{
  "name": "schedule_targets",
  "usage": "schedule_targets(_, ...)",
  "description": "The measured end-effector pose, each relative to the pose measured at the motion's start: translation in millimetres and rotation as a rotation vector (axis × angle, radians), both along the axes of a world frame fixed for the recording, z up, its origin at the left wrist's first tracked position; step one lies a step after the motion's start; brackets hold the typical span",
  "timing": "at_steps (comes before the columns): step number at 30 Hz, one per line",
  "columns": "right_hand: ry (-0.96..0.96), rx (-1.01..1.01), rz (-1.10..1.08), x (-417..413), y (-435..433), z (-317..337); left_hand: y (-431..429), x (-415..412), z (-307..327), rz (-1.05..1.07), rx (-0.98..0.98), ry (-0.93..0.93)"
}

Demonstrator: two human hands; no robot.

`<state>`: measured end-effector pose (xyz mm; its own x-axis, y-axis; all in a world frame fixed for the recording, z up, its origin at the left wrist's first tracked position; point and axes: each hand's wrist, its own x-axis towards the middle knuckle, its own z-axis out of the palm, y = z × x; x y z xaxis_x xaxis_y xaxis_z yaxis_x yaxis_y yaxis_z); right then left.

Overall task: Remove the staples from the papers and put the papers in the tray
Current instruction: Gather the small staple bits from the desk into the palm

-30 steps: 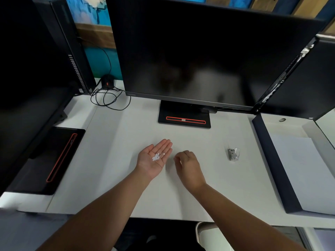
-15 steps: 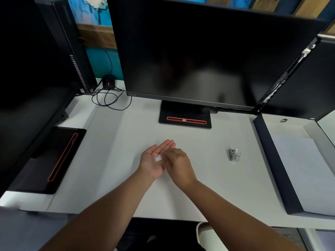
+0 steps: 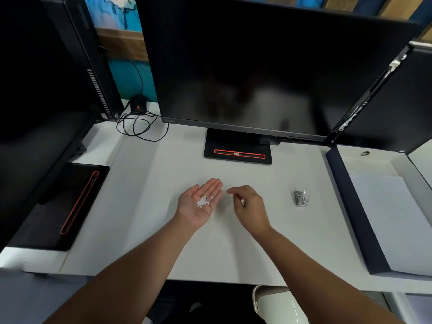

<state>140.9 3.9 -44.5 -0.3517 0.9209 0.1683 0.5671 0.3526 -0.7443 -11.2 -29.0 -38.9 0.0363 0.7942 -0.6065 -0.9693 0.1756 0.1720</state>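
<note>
My left hand (image 3: 198,203) lies palm up over the white desk, fingers straight, with a small heap of white bits (image 3: 203,201) resting in the palm. Just to its right, my right hand (image 3: 250,206) hovers back-up with loosely curled fingers, apart from the left hand; a small white bit shows at its fingers. A metal staple remover (image 3: 302,198) stands on the desk further right. The dark tray (image 3: 346,206) sits at the right edge with white papers (image 3: 388,220) lying flat inside it.
A large dark monitor (image 3: 257,66) on a black stand (image 3: 238,148) fills the back. A second monitor and its base (image 3: 63,206) occupy the left side, with a computer tower and coiled black cable (image 3: 140,127) behind. Another dark screen leans at the back right.
My right hand reached into the left palm half a second ago, then pulled back to the right. The left hand stayed palm up with the white bits.
</note>
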Motion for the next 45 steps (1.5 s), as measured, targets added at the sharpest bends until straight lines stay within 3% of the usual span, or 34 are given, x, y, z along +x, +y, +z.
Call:
schedule_targets(6, -0.241, 0.020, 0.158, 27, -2, -30, 2, -4, 0, -0.004, 0.007, -0.005)
schedule_targets(11, -0.303, 0.085, 0.246, 34, -12, -42, 3, -4, -1, -0.009, 0.006, -0.005)
schedule_targets(19, -0.303, 0.123, 0.226, 43, -15, -44, 2, -4, 0, -0.013, 0.011, 0.000)
schedule_targets(26, -0.567, 0.364, 0.258, 43, -32, -52, 5, 1, -2, -0.022, 0.015, 0.005)
schedule_targets(31, -0.628, 0.391, 0.248, 41, -33, -51, 5, 3, -1, -0.026, 0.018, 0.001)
schedule_targets(35, -0.460, 0.179, 0.186, 36, -25, -50, 2, 4, -3, -0.038, 0.011, 0.004)
schedule_targets(42, 0.023, -0.438, -0.108, 22, -23, -15, -3, 8, -11, -0.043, -0.017, 0.007)
schedule_targets(45, 0.182, -0.516, -0.109, 9, -24, 4, -4, 11, -12, -0.044, -0.020, 0.015)
